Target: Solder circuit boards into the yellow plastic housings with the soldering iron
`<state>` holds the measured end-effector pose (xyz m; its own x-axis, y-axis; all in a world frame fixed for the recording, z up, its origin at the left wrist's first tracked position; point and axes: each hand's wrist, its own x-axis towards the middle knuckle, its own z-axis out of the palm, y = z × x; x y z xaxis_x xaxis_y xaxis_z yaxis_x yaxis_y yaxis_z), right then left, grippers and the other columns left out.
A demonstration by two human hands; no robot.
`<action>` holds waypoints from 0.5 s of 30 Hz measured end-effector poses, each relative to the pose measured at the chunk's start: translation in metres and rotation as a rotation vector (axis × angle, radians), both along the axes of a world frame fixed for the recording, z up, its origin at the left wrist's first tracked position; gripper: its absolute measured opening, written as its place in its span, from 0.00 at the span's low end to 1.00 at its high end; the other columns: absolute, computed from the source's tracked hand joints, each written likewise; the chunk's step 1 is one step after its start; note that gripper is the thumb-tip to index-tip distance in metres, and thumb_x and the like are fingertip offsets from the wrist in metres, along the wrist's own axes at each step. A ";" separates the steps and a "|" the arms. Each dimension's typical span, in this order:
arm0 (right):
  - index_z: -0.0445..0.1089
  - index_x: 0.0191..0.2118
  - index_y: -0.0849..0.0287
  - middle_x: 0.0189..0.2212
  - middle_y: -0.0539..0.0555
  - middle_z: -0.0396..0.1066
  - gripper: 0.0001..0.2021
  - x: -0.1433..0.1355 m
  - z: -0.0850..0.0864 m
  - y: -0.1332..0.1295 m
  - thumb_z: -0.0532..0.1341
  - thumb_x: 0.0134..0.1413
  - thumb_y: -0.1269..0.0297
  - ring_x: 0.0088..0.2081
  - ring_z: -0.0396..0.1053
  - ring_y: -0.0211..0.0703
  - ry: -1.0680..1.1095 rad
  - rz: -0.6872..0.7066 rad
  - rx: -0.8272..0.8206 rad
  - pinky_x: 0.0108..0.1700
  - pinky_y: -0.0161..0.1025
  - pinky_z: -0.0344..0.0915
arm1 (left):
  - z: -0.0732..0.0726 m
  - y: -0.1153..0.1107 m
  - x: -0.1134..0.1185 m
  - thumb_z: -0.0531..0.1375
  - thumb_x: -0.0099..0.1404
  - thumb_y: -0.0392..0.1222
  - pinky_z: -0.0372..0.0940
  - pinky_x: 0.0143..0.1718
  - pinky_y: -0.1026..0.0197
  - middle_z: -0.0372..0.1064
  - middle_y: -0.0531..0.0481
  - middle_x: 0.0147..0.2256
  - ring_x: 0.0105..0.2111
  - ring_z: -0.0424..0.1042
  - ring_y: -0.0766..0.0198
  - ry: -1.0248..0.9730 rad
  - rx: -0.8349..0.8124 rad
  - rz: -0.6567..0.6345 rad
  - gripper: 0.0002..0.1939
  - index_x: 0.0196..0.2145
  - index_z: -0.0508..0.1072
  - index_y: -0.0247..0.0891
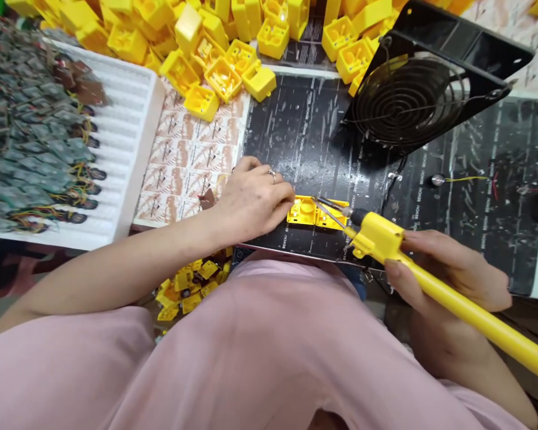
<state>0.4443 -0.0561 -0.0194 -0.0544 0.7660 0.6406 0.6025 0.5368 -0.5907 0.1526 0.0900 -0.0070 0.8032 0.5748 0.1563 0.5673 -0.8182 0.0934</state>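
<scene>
A small yellow plastic case (302,211) lies opened out flat near the front edge of the black mat. At its left end my left hand (260,197) has its fingers pressed together on the case; a ring shows on one finger. My right hand (448,269) is wrapped round a yellow soldering tool (466,309), which slants in from the lower right. The tool's metal tip and a thin guide tube reach over the middle of the case. Whether the tip touches the case is hard to tell.
A black fan (401,104) stands tilted at the back right. Many yellow housings (224,77) are heaped behind the mat. On the left, a white foam tray (130,137) holds wired circuit boards. A small round part (438,180) with a yellow wire lies at right.
</scene>
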 end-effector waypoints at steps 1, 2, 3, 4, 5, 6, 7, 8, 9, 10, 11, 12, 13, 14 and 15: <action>0.77 0.59 0.57 0.35 0.53 0.83 0.21 -0.003 0.003 0.005 0.74 0.61 0.71 0.29 0.80 0.41 -0.023 0.077 0.041 0.26 0.32 0.74 | 0.000 -0.001 0.002 0.54 0.78 0.42 0.67 0.51 0.48 0.82 0.50 0.31 0.36 0.79 0.56 0.010 -0.006 0.014 0.18 0.35 0.81 0.41; 0.77 0.56 0.58 0.32 0.52 0.82 0.18 -0.006 0.007 0.010 0.74 0.62 0.72 0.29 0.80 0.40 -0.042 0.127 0.063 0.27 0.32 0.75 | 0.001 -0.002 0.003 0.54 0.77 0.42 0.67 0.52 0.47 0.81 0.50 0.30 0.36 0.79 0.55 0.023 -0.008 0.028 0.18 0.35 0.81 0.41; 0.77 0.52 0.58 0.31 0.50 0.81 0.14 -0.009 0.010 0.014 0.73 0.62 0.73 0.29 0.80 0.39 -0.057 0.143 0.060 0.28 0.31 0.76 | 0.001 -0.002 0.004 0.54 0.77 0.42 0.67 0.52 0.47 0.81 0.49 0.31 0.37 0.79 0.55 0.039 -0.006 0.039 0.17 0.34 0.81 0.41; 0.76 0.48 0.57 0.29 0.49 0.81 0.12 -0.011 0.013 0.017 0.74 0.62 0.74 0.28 0.80 0.38 -0.071 0.140 0.055 0.28 0.29 0.76 | 0.002 -0.002 0.006 0.54 0.76 0.42 0.67 0.53 0.47 0.81 0.49 0.31 0.37 0.79 0.55 0.056 0.000 0.044 0.17 0.34 0.80 0.41; 0.74 0.45 0.57 0.29 0.49 0.80 0.11 -0.013 0.015 0.018 0.74 0.62 0.74 0.28 0.79 0.37 -0.092 0.140 0.049 0.27 0.28 0.74 | 0.003 -0.002 0.007 0.54 0.76 0.42 0.67 0.53 0.46 0.81 0.49 0.31 0.38 0.79 0.54 0.076 0.005 0.043 0.17 0.34 0.80 0.41; 0.73 0.42 0.57 0.28 0.49 0.80 0.11 -0.015 0.017 0.019 0.74 0.61 0.75 0.27 0.79 0.36 -0.113 0.140 0.046 0.25 0.27 0.72 | 0.005 -0.001 0.009 0.54 0.75 0.42 0.67 0.53 0.46 0.81 0.48 0.31 0.38 0.79 0.54 0.098 0.008 0.039 0.16 0.33 0.79 0.41; 0.73 0.41 0.57 0.28 0.49 0.79 0.11 -0.016 0.019 0.019 0.74 0.61 0.75 0.27 0.79 0.36 -0.132 0.138 0.047 0.25 0.26 0.71 | 0.006 -0.001 0.010 0.54 0.74 0.42 0.66 0.54 0.46 0.81 0.48 0.32 0.39 0.78 0.53 0.124 0.006 0.036 0.16 0.33 0.79 0.41; 0.72 0.41 0.57 0.28 0.50 0.79 0.11 -0.018 0.021 0.019 0.74 0.62 0.75 0.27 0.79 0.35 -0.150 0.138 0.050 0.24 0.26 0.70 | 0.008 0.000 0.012 0.54 0.74 0.41 0.66 0.54 0.46 0.80 0.48 0.32 0.39 0.78 0.53 0.152 -0.001 0.035 0.15 0.33 0.78 0.42; 0.72 0.41 0.57 0.28 0.49 0.79 0.11 -0.019 0.022 0.019 0.74 0.62 0.75 0.27 0.79 0.35 -0.166 0.139 0.052 0.24 0.26 0.69 | 0.009 0.001 0.014 0.55 0.73 0.41 0.66 0.54 0.46 0.80 0.48 0.32 0.39 0.78 0.53 0.179 -0.012 0.035 0.14 0.32 0.78 0.42; 0.71 0.40 0.56 0.28 0.49 0.79 0.11 -0.020 0.023 0.019 0.73 0.63 0.74 0.27 0.79 0.36 -0.179 0.141 0.054 0.23 0.27 0.69 | 0.011 0.002 0.016 0.55 0.72 0.41 0.65 0.55 0.45 0.80 0.48 0.32 0.40 0.78 0.53 0.202 -0.027 0.038 0.13 0.32 0.78 0.41; 0.71 0.40 0.55 0.28 0.49 0.79 0.11 -0.021 0.024 0.019 0.73 0.64 0.73 0.27 0.79 0.36 -0.190 0.141 0.049 0.24 0.28 0.70 | 0.013 0.004 0.018 0.56 0.72 0.41 0.65 0.55 0.45 0.80 0.48 0.32 0.40 0.78 0.52 0.221 -0.044 0.042 0.13 0.32 0.78 0.41; 0.70 0.39 0.55 0.28 0.49 0.79 0.10 -0.022 0.024 0.020 0.72 0.66 0.72 0.27 0.79 0.37 -0.204 0.143 0.039 0.25 0.29 0.72 | 0.015 0.005 0.020 0.56 0.71 0.41 0.65 0.55 0.45 0.79 0.48 0.32 0.41 0.78 0.52 0.238 -0.059 0.044 0.12 0.32 0.78 0.41; 0.70 0.39 0.55 0.28 0.50 0.79 0.10 -0.023 0.025 0.020 0.71 0.67 0.72 0.27 0.79 0.37 -0.222 0.150 0.026 0.28 0.29 0.74 | 0.017 0.006 0.022 0.57 0.71 0.41 0.65 0.55 0.45 0.79 0.48 0.32 0.42 0.78 0.52 0.259 -0.073 0.044 0.12 0.32 0.78 0.41; 0.70 0.38 0.55 0.28 0.50 0.79 0.09 -0.024 0.026 0.021 0.70 0.67 0.73 0.28 0.79 0.37 -0.240 0.162 0.022 0.30 0.30 0.76 | 0.019 0.007 0.024 0.57 0.70 0.40 0.65 0.55 0.46 0.79 0.48 0.32 0.42 0.78 0.52 0.282 -0.082 0.043 0.11 0.33 0.78 0.41; 0.70 0.38 0.56 0.29 0.51 0.79 0.10 -0.024 0.027 0.022 0.71 0.66 0.73 0.28 0.79 0.37 -0.256 0.177 0.025 0.32 0.31 0.77 | 0.021 0.008 0.026 0.58 0.70 0.40 0.65 0.55 0.46 0.79 0.48 0.32 0.43 0.78 0.51 0.307 -0.088 0.038 0.10 0.33 0.78 0.41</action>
<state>0.4204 -0.0345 0.0076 -0.3479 0.7144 0.6071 0.6257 0.6592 -0.4172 0.1789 0.0976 0.0140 0.7830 0.6057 -0.1416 0.6098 -0.7924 -0.0176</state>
